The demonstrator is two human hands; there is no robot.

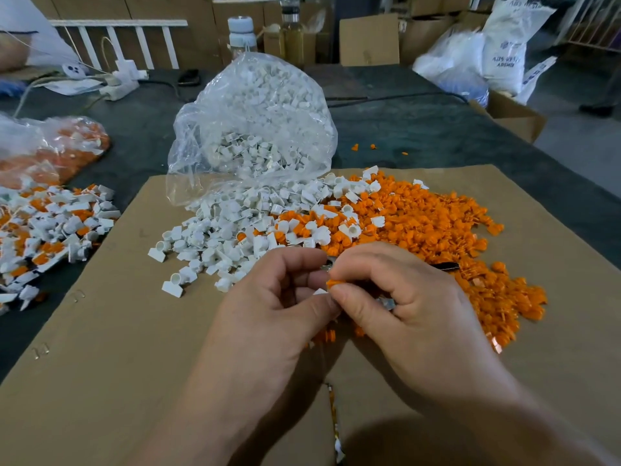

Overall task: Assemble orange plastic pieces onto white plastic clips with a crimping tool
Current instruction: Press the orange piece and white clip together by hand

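Both hands meet over the cardboard sheet (134, 331). The left hand (279, 297) has curled fingers and pinches a white clip (320, 291) at the fingertips. The right hand (403, 297) pinches an orange piece (332, 284) between thumb and forefinger, just beside the clip. Under the right palm a bit of metal shows, probably the crimping tool (386, 303), mostly hidden. Just beyond the left hand lies the pile of white clips (215, 240). Beyond the right hand lies the pile of orange pieces (437, 227).
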